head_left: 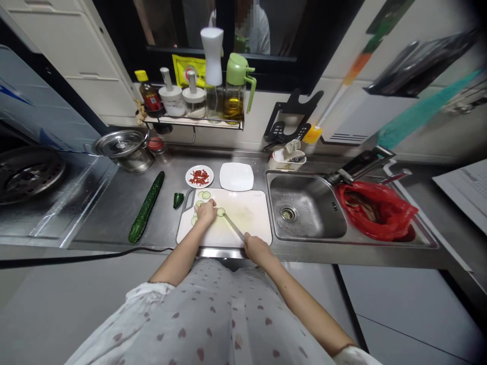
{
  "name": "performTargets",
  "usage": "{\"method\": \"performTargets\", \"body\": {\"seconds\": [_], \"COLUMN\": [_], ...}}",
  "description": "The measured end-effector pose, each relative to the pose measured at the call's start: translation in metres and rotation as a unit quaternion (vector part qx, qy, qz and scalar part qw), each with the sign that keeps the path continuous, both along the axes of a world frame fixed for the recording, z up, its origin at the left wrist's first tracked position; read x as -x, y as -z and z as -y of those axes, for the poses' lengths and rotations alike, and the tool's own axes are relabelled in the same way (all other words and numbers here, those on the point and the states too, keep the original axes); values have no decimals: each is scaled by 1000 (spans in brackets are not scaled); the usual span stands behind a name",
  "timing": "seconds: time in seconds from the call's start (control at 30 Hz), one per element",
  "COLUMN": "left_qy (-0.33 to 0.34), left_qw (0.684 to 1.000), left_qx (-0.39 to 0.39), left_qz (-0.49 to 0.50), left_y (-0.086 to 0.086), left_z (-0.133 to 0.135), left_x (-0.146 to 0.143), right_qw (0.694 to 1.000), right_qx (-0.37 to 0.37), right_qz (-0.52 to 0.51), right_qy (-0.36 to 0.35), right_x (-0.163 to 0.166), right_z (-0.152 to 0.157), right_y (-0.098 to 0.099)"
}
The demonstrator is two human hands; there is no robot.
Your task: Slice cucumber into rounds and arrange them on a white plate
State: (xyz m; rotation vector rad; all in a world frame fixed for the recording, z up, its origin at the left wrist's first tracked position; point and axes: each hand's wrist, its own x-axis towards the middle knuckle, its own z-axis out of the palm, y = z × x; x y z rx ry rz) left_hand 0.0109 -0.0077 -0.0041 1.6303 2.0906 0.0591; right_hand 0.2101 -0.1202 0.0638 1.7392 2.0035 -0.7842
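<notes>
A knife (234, 226) is in my right hand (256, 249), whose fingers wrap round its handle near the board's front edge. The blade points away and to the left, its tip at a pale round cucumber slice (221, 212). My left hand (206, 213) rests over the left part of the white cutting board (251, 215), fingers bent together; whatever they hold is hidden. More cucumber slices (206, 194) lie around that hand, some partly covered by it. Left of the board are a short dark green cucumber end (178, 199) and a whole cucumber (146, 207).
Behind the board stand a plate of chopped red pieces (199, 177) and a white plate (236, 176). To the right is the sink (308, 203), with a red plastic bag (376, 210) beyond. A lidded pot (124, 149) stands back left, below a condiment shelf (194, 121).
</notes>
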Motion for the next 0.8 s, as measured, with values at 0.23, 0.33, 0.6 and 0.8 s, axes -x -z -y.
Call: {"method": "performTargets", "body": {"seconds": [0.23,0.33,0.6,0.8], "left_qy": [1,3,-3,-3], "left_qw": [1000,1000,1000,1000], "left_qx": [-5,-5,10,4], "left_qz": [6,4,1,4], "left_y": [0,0,-3,-4], "left_z": [1,1,0,1], "left_x": [-1,-1,-2,-2], "right_qw": [1000,1000,1000,1000], "right_qx": [6,3,-10,-3], "right_qz": [1,0,-7,-8], "right_qy": [-5,-11,-15,-18], "right_x": [6,10,14,17], "right_z": [-5,-9,-16,-20], "right_y": [-2,-3,1,-1]}}
